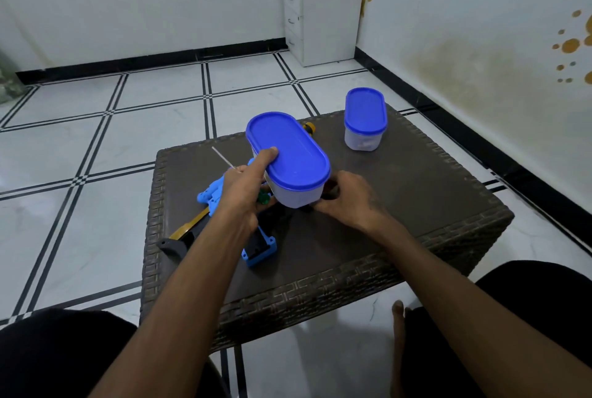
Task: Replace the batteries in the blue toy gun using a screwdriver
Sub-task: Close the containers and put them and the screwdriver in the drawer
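Blue-lidded container [290, 159] is gripped at its near end between both hands, left hand [243, 187] also pinching the screwdriver [224, 159] (shaft pointing away), while the blue toy gun [224, 205] lies on the tabletop [400, 199] under the left wrist, long axis running near-to-far, right hand [347, 202] farther off.

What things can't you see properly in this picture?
- Blue toy gun, head view: its middle is hidden by the left hand and big tub.
- Small tub: contents too blurry to tell.
- Right hand: fingertips hidden behind the big tub.
- Yellow thing: mostly behind the big tub.
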Demonstrator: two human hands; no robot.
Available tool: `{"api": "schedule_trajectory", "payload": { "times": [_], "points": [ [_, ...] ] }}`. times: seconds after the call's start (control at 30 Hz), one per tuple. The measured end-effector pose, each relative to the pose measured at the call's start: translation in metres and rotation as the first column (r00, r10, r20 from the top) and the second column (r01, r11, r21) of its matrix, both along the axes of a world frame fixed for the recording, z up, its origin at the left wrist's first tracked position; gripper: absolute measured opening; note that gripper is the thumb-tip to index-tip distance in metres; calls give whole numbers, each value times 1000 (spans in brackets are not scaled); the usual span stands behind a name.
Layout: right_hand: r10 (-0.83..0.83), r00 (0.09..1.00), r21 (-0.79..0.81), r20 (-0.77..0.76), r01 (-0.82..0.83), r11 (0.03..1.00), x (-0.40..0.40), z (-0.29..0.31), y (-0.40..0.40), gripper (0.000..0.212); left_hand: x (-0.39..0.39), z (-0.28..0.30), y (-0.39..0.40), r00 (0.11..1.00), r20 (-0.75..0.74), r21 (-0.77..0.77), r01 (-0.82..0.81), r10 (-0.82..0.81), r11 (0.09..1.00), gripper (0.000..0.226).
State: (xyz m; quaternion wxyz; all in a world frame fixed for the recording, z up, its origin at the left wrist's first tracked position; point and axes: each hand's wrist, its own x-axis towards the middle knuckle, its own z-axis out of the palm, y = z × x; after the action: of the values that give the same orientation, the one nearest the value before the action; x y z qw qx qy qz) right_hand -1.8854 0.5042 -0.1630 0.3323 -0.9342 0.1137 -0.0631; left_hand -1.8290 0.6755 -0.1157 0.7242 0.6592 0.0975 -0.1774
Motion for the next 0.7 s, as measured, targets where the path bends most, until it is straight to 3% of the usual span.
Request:
{"api": "schedule_trajectory", "payload": {
  "times": [0.17, 0.33, 0.47, 0.6, 0.7],
  "points": [
    [-8, 999, 29, -50, 9, 1000, 0, -4, -21, 39, 7, 1, 2, 1000, -5, -6, -6, 6, 1000, 51],
    [-347, 929, 219, 126, 315, 924, 1, 7, -72, 13, 12, 2, 4, 1000, -16, -1, -17, 17, 1000, 57],
    [-571, 811, 416, 127, 479, 772, 21, 19, -107, 16, 16, 3, 2, 1000, -27, 8, -12, 13, 1000, 50],
    [-589, 807, 494, 41, 496, 714, 43, 28, -118, 45, 16, 0, -3, 999, -31, 14, 16, -16, 1000, 41],
    [-593, 804, 485, -42, 535, 691, 58, 30, -121, 44, 16, -4, -5, 999, -48, 15, 9, -8, 1000, 56]
  ]
}}
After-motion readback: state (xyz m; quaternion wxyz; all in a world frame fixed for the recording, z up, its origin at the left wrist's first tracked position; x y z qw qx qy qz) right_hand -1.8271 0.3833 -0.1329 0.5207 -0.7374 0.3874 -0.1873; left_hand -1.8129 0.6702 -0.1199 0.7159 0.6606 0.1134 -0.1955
